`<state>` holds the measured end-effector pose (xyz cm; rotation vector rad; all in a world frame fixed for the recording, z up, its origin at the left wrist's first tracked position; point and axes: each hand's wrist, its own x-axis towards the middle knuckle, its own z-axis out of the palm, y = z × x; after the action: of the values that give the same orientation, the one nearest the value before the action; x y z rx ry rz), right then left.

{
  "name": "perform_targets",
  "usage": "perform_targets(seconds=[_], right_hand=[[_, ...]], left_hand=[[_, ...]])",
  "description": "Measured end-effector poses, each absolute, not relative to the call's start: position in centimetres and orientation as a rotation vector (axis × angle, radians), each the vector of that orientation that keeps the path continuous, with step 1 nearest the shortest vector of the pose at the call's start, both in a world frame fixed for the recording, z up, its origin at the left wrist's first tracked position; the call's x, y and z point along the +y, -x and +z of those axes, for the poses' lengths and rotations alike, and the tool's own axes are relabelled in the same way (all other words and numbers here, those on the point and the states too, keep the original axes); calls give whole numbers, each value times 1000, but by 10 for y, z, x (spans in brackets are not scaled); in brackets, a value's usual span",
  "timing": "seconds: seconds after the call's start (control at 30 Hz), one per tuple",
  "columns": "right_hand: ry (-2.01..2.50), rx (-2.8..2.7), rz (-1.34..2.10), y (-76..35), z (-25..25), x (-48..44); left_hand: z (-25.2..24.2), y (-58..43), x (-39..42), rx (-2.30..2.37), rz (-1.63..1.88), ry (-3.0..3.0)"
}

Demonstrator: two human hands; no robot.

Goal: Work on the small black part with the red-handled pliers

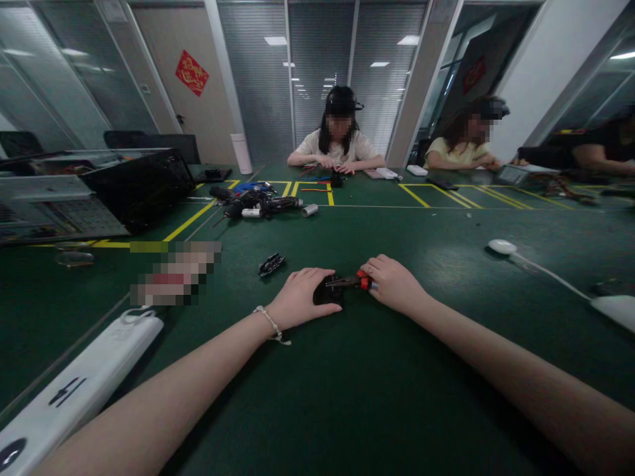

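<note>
My left hand (299, 297) rests on the green table (347, 396), fingers curled round a small black part (327, 291) that it holds down. My right hand (391, 284) is closed on the red handles of a pair of pliers (353, 281), whose dark jaws reach into the black part. A thin bracelet sits on my left wrist. Another small black piece (271, 264) lies loose on the table just left of my left hand.
A white power strip (74, 390) lies at the near left. A black computer case (133, 185) stands at far left, with a heap of black parts and metal cylinders (258, 201) beside it. A white cable (546, 274) runs at right. Three people sit across the table.
</note>
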<state>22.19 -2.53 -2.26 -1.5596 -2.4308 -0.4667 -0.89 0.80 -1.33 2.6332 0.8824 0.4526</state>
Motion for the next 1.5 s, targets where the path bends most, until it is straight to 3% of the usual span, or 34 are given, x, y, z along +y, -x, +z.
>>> perform_targets(seconds=[1.5], right_hand=[[1593,-2446,-401,-224,-22,-24]], left_hand=[[-18,6,16,905,431,-2603]])
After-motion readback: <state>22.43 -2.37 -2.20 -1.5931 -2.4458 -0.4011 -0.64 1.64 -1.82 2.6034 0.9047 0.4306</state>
